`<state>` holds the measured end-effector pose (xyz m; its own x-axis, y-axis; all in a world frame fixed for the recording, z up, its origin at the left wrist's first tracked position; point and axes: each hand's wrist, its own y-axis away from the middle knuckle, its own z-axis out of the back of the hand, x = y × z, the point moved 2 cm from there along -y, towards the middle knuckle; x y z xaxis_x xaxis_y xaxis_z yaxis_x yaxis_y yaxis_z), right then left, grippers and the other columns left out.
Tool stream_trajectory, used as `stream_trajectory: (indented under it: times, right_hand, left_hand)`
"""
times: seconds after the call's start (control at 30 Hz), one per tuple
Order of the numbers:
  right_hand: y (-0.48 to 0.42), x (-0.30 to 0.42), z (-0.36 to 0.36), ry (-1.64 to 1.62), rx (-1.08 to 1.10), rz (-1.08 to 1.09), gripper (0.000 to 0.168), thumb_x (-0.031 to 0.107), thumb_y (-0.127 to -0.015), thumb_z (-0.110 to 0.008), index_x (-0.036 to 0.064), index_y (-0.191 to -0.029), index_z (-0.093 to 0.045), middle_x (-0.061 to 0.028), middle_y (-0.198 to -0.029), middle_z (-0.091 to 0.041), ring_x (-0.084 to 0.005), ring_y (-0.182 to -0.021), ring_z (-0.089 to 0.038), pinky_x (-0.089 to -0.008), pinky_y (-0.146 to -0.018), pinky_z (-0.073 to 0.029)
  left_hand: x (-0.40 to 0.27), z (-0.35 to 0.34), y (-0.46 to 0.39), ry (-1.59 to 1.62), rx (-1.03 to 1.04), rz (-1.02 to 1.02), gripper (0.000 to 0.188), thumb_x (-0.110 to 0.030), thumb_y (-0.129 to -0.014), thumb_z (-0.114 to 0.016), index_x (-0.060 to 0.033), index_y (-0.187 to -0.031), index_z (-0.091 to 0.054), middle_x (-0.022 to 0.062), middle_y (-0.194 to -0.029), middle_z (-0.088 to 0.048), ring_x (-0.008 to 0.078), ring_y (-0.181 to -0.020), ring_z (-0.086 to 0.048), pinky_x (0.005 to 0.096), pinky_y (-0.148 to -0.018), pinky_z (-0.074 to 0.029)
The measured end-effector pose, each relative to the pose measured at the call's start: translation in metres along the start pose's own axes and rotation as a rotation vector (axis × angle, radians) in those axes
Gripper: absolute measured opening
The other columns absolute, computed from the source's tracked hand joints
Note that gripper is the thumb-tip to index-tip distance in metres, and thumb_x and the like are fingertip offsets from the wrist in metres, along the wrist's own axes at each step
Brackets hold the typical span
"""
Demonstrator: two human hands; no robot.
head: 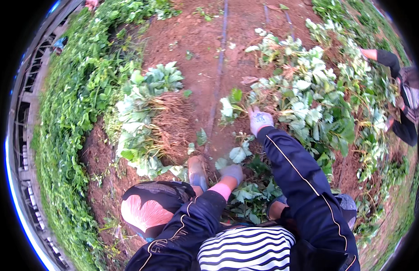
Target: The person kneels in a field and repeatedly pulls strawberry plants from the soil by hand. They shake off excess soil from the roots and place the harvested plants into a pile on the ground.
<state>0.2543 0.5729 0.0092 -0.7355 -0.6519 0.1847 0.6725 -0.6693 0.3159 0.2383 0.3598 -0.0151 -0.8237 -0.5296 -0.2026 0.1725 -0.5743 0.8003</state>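
My right hand [261, 121], in a pale work glove, reaches into the near edge of a heap of uprooted leafy plants [307, 91], likely strawberry plants. Its fingertips touch stems there; whether they grip one is unclear. Closer to my body, my gloved left hand [232, 173] is low among loose leaves [240, 153], its fingers mostly hidden. Left of it, a neat stack of bare-root plants [174, 125] lies on the soil, brown roots toward the middle and leaves outward. More leafy plants [250, 194] lie between my feet.
My shoe [197, 176] stands just below the root stack. A dark drip line [221, 50] runs along the reddish soil [196, 40]. Dense green plants [70, 111] grow along the left. At the far right another person [407, 91] reaches into the heap's other side.
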Motion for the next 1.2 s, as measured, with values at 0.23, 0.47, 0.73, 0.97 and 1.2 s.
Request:
stream_trajectory:
  times: [0.23, 0.47, 0.73, 0.97, 1.2]
  right_hand:
    - [0.001, -0.015, 0.017, -0.507, 0.02, 0.068, 0.026, 0.024, -0.081, -0.06, 0.006, -0.096, -0.071, -0.0128, -0.098, -0.069, -0.0272, -0.093, -0.066, -0.0366, -0.079, -0.052]
    - [0.071, -0.039, 0.064, -1.039, 0.182, 0.114, 0.022, 0.013, -0.079, -0.058, 0.001, -0.092, -0.071, -0.0114, -0.088, -0.069, -0.0176, -0.081, -0.065, -0.0304, -0.075, -0.051]
    - [0.129, -0.039, 0.062, -1.593, 0.081, 0.086, 0.036, 0.024, -0.09, -0.055, -0.002, -0.114, -0.059, -0.0115, -0.104, -0.065, -0.0192, -0.088, -0.063, -0.0319, -0.075, -0.051]
    - [0.169, 0.0, 0.028, -1.823, -0.026, -0.115, 0.059, 0.032, -0.087, -0.066, -0.001, -0.131, -0.046, -0.0112, -0.117, -0.059, -0.0188, -0.1, -0.057, -0.0314, -0.084, -0.047]
    - [0.153, 0.011, 0.003, -1.173, -0.024, -0.109, 0.04, 0.019, -0.081, -0.069, -0.007, -0.11, -0.061, -0.0134, -0.099, -0.067, -0.0165, -0.09, -0.063, -0.0288, -0.078, -0.049]
  left_hand:
    - [-0.007, 0.118, 0.005, 0.245, -0.593, -0.01, 0.024, -0.027, -0.085, -0.054, -0.0107, -0.094, -0.069, 0.0158, -0.096, -0.067, 0.0336, -0.089, -0.065, 0.0426, -0.075, -0.052]
    - [-0.008, 0.164, 0.034, 0.636, -1.018, -0.722, 0.032, -0.004, -0.079, -0.062, -0.0123, -0.11, -0.065, 0.0137, -0.107, -0.063, 0.0308, -0.097, -0.06, 0.0372, -0.088, -0.047]
    - [-0.037, 0.132, 0.055, 0.934, -0.286, -0.661, 0.029, -0.012, -0.084, -0.062, -0.0053, -0.112, -0.063, 0.005, -0.093, -0.067, 0.0139, -0.083, -0.062, 0.0277, -0.071, -0.05]
    - [-0.011, 0.103, 0.039, 1.563, -0.054, -0.476, 0.017, -0.01, -0.085, -0.059, -0.001, -0.098, -0.064, 0.0033, -0.083, -0.064, 0.0128, -0.07, -0.058, 0.0266, -0.063, -0.05]
    - [-0.008, 0.08, 0.018, 1.382, -0.29, -0.32, 0.013, -0.015, -0.084, -0.063, -0.0032, -0.088, -0.066, 0.0016, -0.075, -0.064, 0.0111, -0.061, -0.057, 0.0257, -0.058, -0.048]
